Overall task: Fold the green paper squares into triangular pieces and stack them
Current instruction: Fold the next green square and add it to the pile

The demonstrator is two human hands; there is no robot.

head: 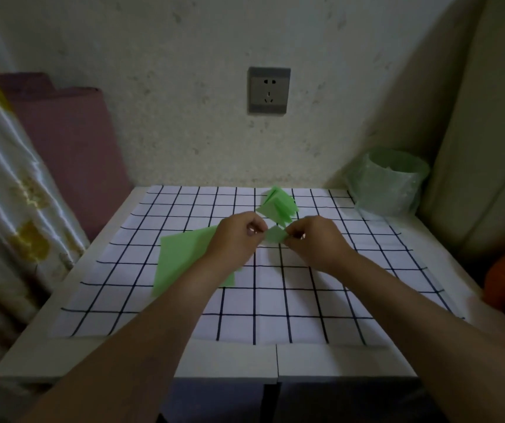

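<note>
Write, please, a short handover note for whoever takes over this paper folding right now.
Left hand and right hand both pinch one small piece, mid-fold, above the cloth.
Folded pile lies just behind it; flat squares lie left, under the left forearm.
Done: several pieces folded and stacked.
Left: finish this piece, stack it, fold the remaining squares.

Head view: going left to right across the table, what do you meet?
Flat green paper squares → left hand → small green piece pinched by both hands → right hand → green-bagged bin. Folded stack left out: it sits behind the held piece.
</note>
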